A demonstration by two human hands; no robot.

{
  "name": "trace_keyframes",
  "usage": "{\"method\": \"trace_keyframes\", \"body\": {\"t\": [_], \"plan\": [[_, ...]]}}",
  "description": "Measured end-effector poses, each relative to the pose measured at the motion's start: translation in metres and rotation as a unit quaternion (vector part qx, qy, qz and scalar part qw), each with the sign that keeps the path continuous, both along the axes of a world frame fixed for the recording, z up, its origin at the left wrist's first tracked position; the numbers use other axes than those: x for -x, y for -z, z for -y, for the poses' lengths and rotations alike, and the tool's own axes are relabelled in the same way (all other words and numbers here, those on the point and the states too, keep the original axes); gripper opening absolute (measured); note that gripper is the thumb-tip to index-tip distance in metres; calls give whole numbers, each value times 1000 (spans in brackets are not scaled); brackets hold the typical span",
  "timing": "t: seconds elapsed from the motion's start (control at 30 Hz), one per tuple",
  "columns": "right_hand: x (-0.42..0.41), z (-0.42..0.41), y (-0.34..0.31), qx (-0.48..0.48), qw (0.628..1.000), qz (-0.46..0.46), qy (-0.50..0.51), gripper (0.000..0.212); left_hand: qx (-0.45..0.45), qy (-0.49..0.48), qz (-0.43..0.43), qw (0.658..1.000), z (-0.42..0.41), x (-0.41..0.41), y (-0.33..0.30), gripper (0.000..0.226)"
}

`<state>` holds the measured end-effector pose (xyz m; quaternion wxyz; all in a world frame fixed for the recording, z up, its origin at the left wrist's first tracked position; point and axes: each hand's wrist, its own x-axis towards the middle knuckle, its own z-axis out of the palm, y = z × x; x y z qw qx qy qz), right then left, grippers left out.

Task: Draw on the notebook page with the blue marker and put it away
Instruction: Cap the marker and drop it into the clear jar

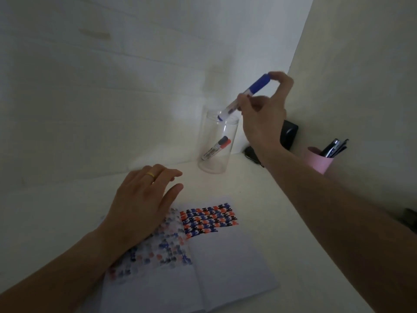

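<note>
My right hand (262, 114) holds the blue marker (255, 89) by its capped upper end, tilted, with its lower end dipping into the mouth of a clear plastic jar (216, 161). Two other markers, one black-capped and one red-capped (216, 147), lie slanted inside the jar. The open notebook (225, 263) lies in front of me, its right page carrying rows of blue, red and black marks (208, 219). My left hand (144, 199) rests flat on the left page with fingers spread, holding nothing.
A pink cup (318, 162) with several dark pens stands at the right by the wall. A black device (288, 134) and a small dark object (251, 153) sit behind my right wrist. White walls close the corner behind the jar.
</note>
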<state>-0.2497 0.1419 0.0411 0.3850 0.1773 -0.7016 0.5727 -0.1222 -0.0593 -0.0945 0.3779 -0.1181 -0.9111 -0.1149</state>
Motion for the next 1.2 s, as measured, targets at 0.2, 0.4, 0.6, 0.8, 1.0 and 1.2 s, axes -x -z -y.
{"method": "trace_keyframes", "body": {"t": [0.2, 0.4, 0.6, 0.8, 1.0, 1.2], "plan": [[49, 17, -6, -130, 986, -23, 104, 45, 3, -4, 9, 1000, 1, 0, 1, 33], [67, 25, 19, -241, 959, 58, 139, 20, 7, 4, 23, 1000, 1, 0, 2, 33], [75, 27, 31, -289, 938, 71, 177, 19, 10, 4, 42, 999, 1, -1, 2, 33], [56, 20, 27, -305, 937, 39, 167, 23, 12, 6, 46, 999, 1, -2, 2, 33], [-24, -8, 66, -324, 941, 18, 93, 16, 16, 20, 71, 997, 1, 0, -1, 34], [-82, -40, 130, -394, 907, 138, 53, 25, 29, 77, 130, 988, -3, -6, -1, 41]]}}
